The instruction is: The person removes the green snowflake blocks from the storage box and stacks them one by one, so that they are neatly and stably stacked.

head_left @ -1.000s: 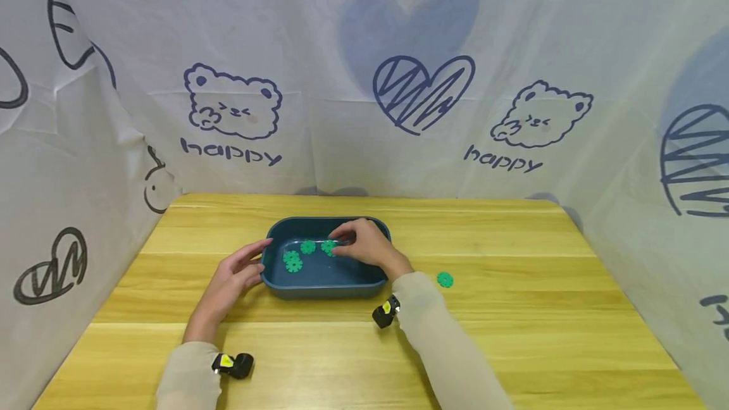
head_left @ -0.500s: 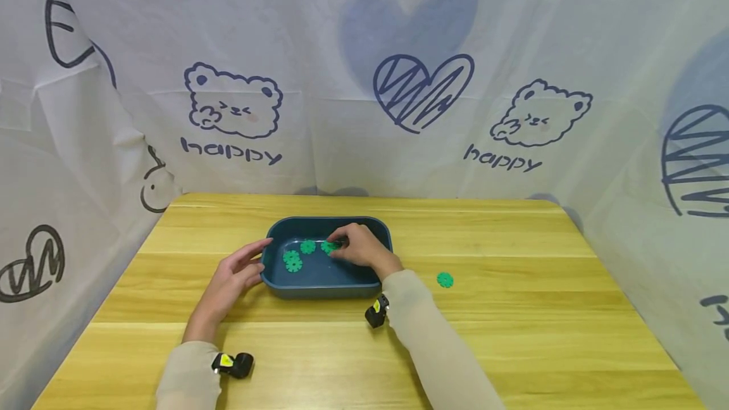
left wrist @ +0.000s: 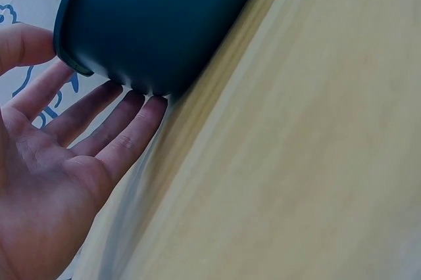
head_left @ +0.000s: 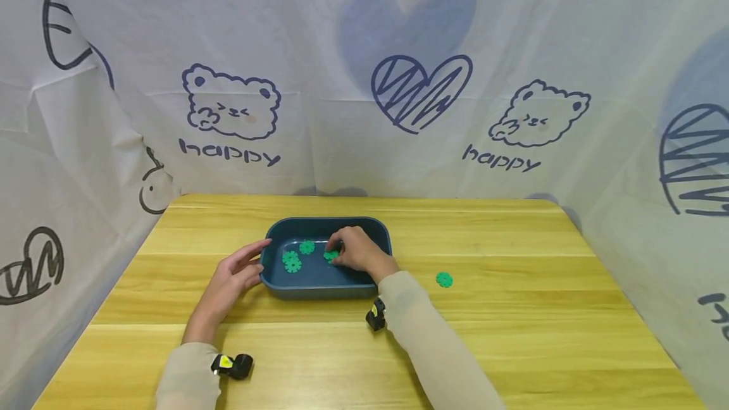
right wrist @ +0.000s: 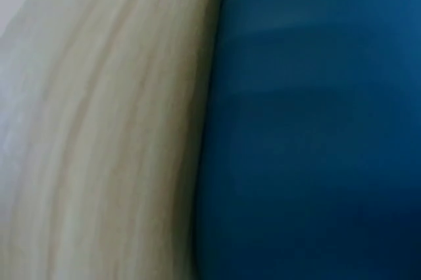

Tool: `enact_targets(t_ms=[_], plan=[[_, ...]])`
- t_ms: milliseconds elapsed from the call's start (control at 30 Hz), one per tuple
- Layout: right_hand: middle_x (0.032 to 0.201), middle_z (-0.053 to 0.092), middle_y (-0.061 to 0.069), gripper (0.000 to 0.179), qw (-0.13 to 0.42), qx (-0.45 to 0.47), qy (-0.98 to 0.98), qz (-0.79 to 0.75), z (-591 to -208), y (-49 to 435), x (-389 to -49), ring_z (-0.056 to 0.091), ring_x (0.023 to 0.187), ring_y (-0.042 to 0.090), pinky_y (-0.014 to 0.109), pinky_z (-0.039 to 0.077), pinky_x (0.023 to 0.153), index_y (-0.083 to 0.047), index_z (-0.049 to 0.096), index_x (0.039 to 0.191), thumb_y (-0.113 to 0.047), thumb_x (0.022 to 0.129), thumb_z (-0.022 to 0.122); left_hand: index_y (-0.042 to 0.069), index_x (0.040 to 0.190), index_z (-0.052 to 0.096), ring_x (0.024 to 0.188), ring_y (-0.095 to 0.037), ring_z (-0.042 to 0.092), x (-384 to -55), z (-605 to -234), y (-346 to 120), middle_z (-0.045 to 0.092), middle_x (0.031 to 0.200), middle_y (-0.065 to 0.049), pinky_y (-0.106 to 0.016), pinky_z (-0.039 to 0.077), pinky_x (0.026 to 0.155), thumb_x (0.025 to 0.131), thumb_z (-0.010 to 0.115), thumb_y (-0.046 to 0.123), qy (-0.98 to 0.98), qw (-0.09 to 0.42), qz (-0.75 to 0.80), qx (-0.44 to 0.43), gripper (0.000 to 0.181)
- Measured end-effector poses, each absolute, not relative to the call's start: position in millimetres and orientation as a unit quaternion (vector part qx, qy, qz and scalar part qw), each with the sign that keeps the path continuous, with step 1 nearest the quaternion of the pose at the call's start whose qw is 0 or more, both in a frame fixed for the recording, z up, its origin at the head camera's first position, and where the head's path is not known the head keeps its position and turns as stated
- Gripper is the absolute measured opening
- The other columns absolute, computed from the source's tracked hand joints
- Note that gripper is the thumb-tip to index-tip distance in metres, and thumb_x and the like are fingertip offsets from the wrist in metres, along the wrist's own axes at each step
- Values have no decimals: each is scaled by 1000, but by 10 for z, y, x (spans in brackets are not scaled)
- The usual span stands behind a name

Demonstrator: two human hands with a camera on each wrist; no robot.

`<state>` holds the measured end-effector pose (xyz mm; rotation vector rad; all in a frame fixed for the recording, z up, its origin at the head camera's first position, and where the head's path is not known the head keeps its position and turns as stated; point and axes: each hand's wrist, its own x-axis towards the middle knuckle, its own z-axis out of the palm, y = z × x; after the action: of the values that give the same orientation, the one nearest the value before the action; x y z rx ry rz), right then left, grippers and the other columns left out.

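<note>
A dark blue plastic tub (head_left: 327,292) stands on the table. My left hand (head_left: 230,277) touches its left end; in the left wrist view, the left hand's fingers (left wrist: 108,132) are fairly straight, with the tips on the outer wall and one digit at the rim. My right hand (head_left: 360,250) reaches over the tub's near right side and pinches a green notched disc (head_left: 330,256) between thumb and fingers, low inside. Other green notched discs (head_left: 292,262) lie on the tub floor to the left. The right wrist view has only the tub's wall (right wrist: 309,135) and table; the hand is outside it.
One loose green disc (head_left: 444,279) lies on the wooden table (head_left: 541,309), right of the tub. White cloth (head_left: 330,119) printed with bears and hearts hangs behind and at both sides. A small black camera (head_left: 232,366) is strapped to each wrist.
My right hand has moved slightly left and nearer, lower into the tub, and the green disc at its fingertips has shifted a little toward me. My left hand stays at the tub's end.
</note>
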<state>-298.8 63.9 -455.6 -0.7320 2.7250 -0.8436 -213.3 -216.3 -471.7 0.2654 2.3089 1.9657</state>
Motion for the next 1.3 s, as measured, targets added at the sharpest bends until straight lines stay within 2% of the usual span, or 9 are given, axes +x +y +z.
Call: enact_targets(t_ms=[400,767,1100,1300], plan=[[113,76,6,37,120,-232,920,-291,-4532,650,-2966,64,89,14,28,58,85,-9,77,118,-11,82,87,4,154,45,122,1,61,-2133,-4733,-2170,41,162,-23,-16,56,93,105,51,8,758,47,645,92,50],[102,77,1,36,111,-240,908,-324,-4437,705,-2915,59,79,9,20,53,71,-12,79,114,-17,81,89,5,154,45,122,2,60,-2127,-4730,-2165,41,162,-22,-16,56,94,105,51,8,760,49,643,83,50],[96,72,1,35,87,-258,899,-344,-4255,830,-2843,59,79,11,22,52,72,-13,79,113,-20,81,89,6,154,46,121,1,61,-2125,-4725,-2165,42,161,-23,-15,56,93,105,51,9,761,49,641,83,50],[98,72,3,34,67,-263,891,-365,-4179,947,-2782,60,82,12,24,53,75,-11,79,113,-17,81,89,7,155,46,121,1,61,-2122,-4728,-2170,42,161,-22,-15,55,93,105,51,10,762,49,641,82,50]])
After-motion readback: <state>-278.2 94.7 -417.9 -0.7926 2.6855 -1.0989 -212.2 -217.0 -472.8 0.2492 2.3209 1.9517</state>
